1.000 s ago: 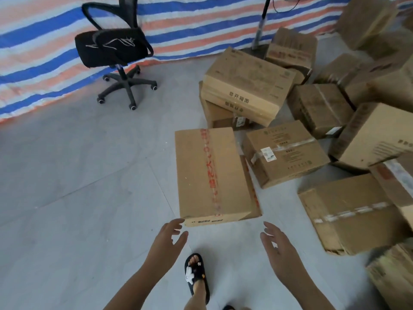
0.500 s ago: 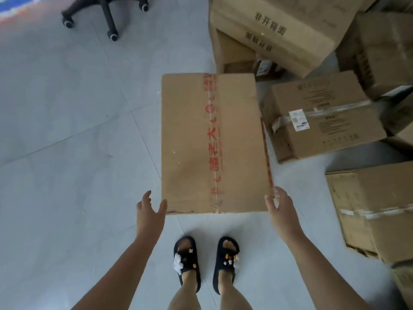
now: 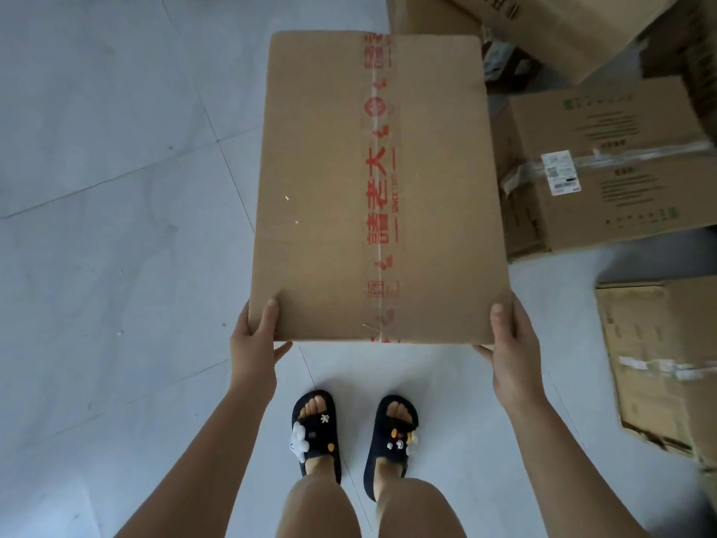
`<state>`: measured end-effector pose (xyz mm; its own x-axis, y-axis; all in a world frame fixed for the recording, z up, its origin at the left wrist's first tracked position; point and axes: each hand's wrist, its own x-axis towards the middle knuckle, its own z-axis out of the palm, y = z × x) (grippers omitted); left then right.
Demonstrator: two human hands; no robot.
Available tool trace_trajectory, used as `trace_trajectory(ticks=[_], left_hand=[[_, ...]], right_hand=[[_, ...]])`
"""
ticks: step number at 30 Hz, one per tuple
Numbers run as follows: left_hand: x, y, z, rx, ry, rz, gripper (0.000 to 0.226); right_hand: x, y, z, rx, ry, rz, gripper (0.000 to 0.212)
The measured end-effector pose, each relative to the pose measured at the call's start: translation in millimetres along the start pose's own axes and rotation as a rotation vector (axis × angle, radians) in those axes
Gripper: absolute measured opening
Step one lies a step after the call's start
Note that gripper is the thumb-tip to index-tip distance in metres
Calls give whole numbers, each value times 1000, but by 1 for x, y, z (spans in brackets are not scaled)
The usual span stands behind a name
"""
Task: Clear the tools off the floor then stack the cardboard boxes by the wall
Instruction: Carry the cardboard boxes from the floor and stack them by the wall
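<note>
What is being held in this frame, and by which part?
A cardboard box with red printed tape, held by both hands at its two near corners: left hand on the near-left corner, right hand on the near-right, thumbs on top.

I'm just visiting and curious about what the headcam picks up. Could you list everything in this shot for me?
Box with red printed tape: one, brown cardboard, centre, gripped at its near corners by both hands.
Labelled box: one, brown, white sticker and clear tape, on the floor right of the held box.
Top-right boxes: at least two, brown, piled at the upper right, partly cut off.
Taped box: one, brown, at the right edge, blurred.
Floor: pale grey tiles.
Slippers: two, black with small charms, on the person's feet, bottom centre.
Left hand: grips the box's near left corner, thumb on top.
Right hand: grips the near right corner, thumb on top.
</note>
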<state>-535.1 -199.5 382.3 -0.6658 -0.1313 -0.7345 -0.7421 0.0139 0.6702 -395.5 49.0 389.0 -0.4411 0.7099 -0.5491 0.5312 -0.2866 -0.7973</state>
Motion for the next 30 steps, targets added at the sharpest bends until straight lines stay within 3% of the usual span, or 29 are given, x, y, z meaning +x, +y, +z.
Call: trace_trajectory(ticks=[8,11,15,20,26,30], left_hand=[[-108,96,-56,-85,58,16,30],[-165,134,-89,-104,93,65,38],[-237,176,-140,-135,166,164,33],[-316,191,-199,-284,320,247,32],[-400,167,-263,-552,526,333,36],[-447,145,-314,-708,656,392,36]], right_hand=[[-84,-125,-3,-42,-52,-105,39],[-136,-163,-10,-62,-90,-113,40],[-202,-213,-7,-6,-157,-121,40],[-265,-266,12,-25,-369,-262,32],[-332,-309,45,-151,-638,-489,40],[-394,-316,77,-201,-846,-586,27]])
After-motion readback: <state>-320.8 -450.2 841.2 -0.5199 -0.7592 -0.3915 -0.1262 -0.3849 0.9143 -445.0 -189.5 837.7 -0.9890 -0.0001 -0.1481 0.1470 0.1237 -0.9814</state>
